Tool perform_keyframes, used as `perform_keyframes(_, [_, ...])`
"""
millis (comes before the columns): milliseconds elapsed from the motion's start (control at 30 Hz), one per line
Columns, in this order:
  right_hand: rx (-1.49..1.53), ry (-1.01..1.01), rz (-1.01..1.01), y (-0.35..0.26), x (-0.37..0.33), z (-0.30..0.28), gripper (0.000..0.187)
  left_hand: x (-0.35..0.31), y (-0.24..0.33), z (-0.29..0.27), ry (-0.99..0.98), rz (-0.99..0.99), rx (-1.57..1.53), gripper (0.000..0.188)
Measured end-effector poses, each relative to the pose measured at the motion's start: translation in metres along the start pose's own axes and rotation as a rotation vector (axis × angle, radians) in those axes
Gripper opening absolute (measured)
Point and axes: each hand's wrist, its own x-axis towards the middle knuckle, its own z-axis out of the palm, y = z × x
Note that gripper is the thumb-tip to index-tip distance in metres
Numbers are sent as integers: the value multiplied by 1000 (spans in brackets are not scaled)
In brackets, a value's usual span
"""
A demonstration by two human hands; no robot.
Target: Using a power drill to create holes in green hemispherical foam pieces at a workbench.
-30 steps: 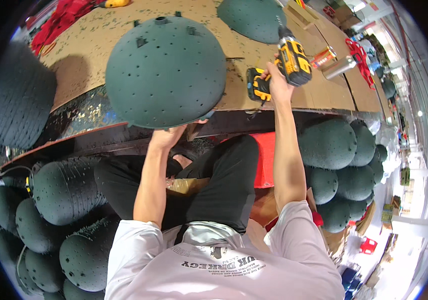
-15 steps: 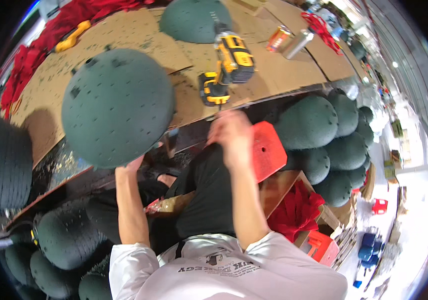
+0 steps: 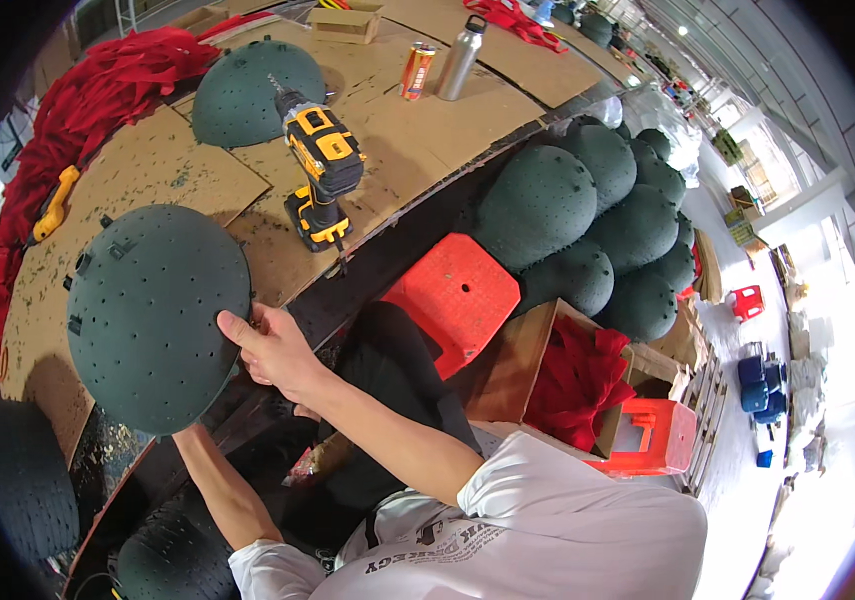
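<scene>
A dark green plastic dome shell (image 3: 153, 310), dotted with small holes, is held tilted over the table's near edge. A few small black pieces stick out along its left side. My right hand (image 3: 283, 352) grips the dome's right rim, thumb on the outer face and fingers curled beneath. From below, my left hand (image 3: 190, 432) supports the dome; only the wrist shows, and its fingers are hidden behind the shell. Just beyond, a yellow and black cordless drill (image 3: 323, 170) stands upright on its battery, bit upward. Another green dome (image 3: 253, 95) rests on the table behind the drill.
Cardboard (image 3: 408, 130) covers the table, with red straps (image 3: 113, 75) along its far left. A can (image 3: 418, 70) and metal bottle (image 3: 462, 58) stand farther back. To the right are a red stool (image 3: 458, 290), piled domes (image 3: 538, 200) and a box of red fabric (image 3: 508, 365).
My right hand has moved left from near the table edge and taken hold of the dome's right rim. The view has shifted, so the table and drill appear in different places.
</scene>
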Motion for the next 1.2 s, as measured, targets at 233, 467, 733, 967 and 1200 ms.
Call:
perform_keyframes(233, [3, 10, -7, 7, -2, 3, 40, 0, 10, -6, 42, -16, 5, 50])
perform_keyframes(467, [37, 2, 1, 9, -3, 5, 35, 1, 14, -12, 54, -32, 5, 52])
perform_keyframes(733, [1, 49, -25, 7, -5, 8, 34, 5, 18, -11, 60, -26, -3, 53])
perform_keyframes(967, [-14, 131, -2, 11, 0, 9, 32, 3, 21, -6, 85, -15, -37, 54])
perform_keyframes(1200, [35, 149, -10, 9, 1, 12, 29, 5, 3, 21, 52, -14, -161, 55])
